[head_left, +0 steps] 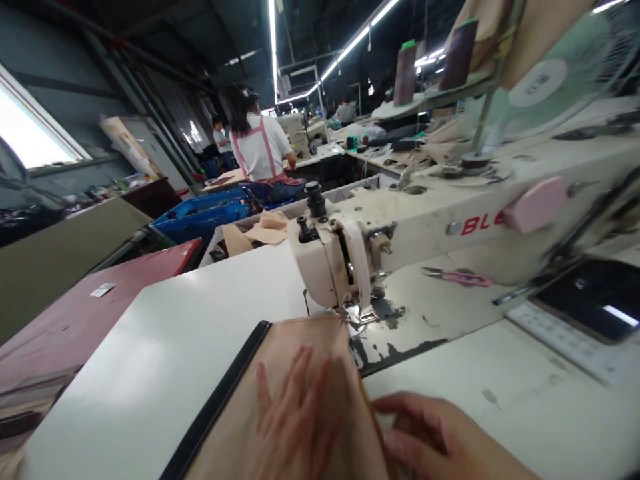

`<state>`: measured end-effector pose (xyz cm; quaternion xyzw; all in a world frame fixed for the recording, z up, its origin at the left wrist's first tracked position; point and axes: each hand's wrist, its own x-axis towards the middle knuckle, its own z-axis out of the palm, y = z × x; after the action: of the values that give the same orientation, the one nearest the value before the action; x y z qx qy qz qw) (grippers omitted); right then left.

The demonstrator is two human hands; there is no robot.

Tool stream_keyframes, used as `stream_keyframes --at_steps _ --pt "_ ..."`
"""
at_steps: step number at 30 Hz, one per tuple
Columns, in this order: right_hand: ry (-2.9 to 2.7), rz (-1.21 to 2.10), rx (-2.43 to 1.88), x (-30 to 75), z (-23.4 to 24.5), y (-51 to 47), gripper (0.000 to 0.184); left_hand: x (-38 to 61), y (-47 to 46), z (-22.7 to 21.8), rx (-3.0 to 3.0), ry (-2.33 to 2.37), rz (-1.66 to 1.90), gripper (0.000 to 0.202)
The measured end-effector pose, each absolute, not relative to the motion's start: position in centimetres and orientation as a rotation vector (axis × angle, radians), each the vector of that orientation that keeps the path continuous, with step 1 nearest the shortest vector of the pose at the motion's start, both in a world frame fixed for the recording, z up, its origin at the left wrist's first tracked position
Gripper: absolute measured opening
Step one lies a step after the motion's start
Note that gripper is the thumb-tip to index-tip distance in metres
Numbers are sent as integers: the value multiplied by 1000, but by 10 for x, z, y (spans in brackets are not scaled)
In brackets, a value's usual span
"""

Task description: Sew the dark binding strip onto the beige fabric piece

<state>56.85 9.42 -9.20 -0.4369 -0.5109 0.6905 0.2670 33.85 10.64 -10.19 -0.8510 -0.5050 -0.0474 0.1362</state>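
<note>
Flanking the fabric (300, 347): sewing machine (350, 253), pink snips (457, 276).

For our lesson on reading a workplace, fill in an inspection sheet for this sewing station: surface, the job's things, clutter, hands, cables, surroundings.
Surface: white table, worn paint by the needle plate.
Job's things: tan fabric piece with dark edge strip, lying under the sewing machine presser foot.
Clutter: pink snips on the machine bed; control panel at right.
Hands: left hand flat on the fabric; right hand at its right edge, grip unclear.
Cables: nothing seen.
Surroundings: thread cones, blue crate, seated person at another station.
</note>
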Motion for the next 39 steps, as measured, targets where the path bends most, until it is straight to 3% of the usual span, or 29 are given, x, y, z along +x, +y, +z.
stream_keyframes --at_steps 4,7,14,18,22,26,39 --pt "-1578 1520 -1416 590 -82 114 31 347 105 -98 -2564 -1006 -92 72" --pt "-1568 1541 -1492 588 -83 117 22 347 112 -99 -2552 -974 -59 76" --pt "-1373 1684 -1410 569 -85 119 23 343 110 -108 -2572 -1021 -128 74" --pt "-1345 1674 -1369 569 -83 124 26 354 118 -90 -2629 -1059 -328 61" --pt "-1349 1627 -1378 569 -83 124 23 382 140 -52 -2966 -1264 -521 35" --pt "-1336 1609 -1386 570 -82 124 19 403 157 -26 -3252 -1407 -449 18" --pt "-1392 1579 -1412 572 -80 127 26 414 162 -4 -3061 -1453 -265 2"
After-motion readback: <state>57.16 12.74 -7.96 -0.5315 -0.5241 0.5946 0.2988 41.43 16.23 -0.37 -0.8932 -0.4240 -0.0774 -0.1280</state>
